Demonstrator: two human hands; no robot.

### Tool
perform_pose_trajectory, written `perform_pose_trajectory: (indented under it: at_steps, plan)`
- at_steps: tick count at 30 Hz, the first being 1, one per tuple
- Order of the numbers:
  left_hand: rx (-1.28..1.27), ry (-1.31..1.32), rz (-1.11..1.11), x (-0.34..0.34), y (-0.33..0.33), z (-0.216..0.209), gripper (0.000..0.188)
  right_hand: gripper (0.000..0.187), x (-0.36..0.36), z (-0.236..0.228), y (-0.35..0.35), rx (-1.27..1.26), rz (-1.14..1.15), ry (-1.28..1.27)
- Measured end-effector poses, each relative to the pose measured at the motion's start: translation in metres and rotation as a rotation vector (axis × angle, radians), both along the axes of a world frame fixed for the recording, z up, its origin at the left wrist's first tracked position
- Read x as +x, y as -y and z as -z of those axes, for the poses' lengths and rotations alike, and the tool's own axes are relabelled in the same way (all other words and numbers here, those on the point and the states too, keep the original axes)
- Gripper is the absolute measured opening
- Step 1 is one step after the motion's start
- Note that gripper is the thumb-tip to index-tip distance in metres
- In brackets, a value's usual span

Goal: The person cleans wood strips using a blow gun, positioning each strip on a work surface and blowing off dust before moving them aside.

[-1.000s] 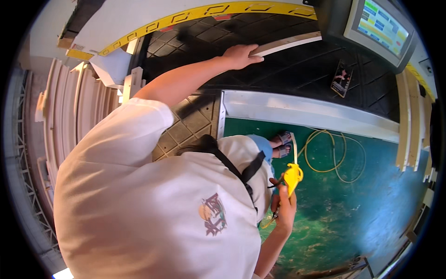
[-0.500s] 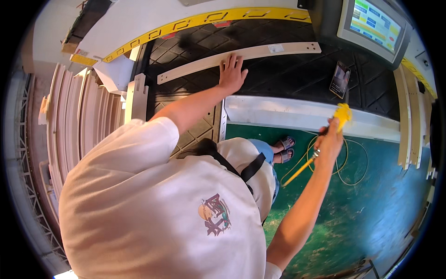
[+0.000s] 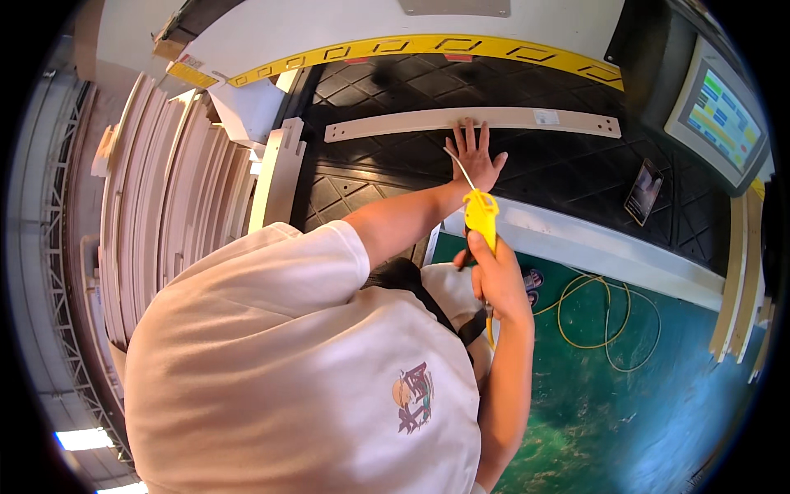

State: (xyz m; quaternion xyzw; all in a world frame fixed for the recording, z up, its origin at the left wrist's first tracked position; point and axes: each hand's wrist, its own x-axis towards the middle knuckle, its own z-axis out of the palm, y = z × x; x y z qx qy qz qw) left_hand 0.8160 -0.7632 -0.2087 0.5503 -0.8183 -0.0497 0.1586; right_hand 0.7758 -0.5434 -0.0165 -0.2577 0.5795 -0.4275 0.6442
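My left hand is spread open, its fingertips at the near edge of a long pale wooden strip. The strip lies across a black ribbed bed, with small dark holes at both ends and a white label near its right end. Closed round a yellow air blow gun is my right hand. The gun's thin nozzle points up and left, passing in front of my left wrist. A yellow hose runs down from the gun, partly hidden by my right hand and arm.
A phone lies on the bed at the right, below a touchscreen panel. A yellow guard strip spans the back. Stacked boards stand left, more boards right. Looped hose lies on the green floor.
My right hand has brought the blow gun leftward, close to my left wrist, and its nozzle now shows. The view has shifted, so the scene sits farther right. My left hand stays spread by the strip.
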Motion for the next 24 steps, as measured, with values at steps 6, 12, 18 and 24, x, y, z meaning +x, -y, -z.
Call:
perform_pose_trajectory:
  at_steps: [6, 12, 18, 24]
  plan:
    - [-0.126, -0.036, 0.083, -0.011, 0.055, 0.015, 0.083, 0.031, 0.004, 0.029, -0.064, 0.007, 0.168, 0.372]
    - [-0.202, 0.012, 0.165, -0.034, 0.149, 0.029, 0.085, 0.035, -0.009, 0.026, -0.109, 0.028, 0.425, 0.535]
    - [0.021, 0.074, 0.147, -0.090, 0.196, 0.010, 0.085, 0.041, -0.009, 0.039, -0.135, 0.101, 0.652, 0.569]
    - [-0.096, 0.043, 0.134, -0.101, 0.236, 0.014, 0.081, 0.037, -0.022, 0.046, -0.130, 0.198, 0.614, 0.629]
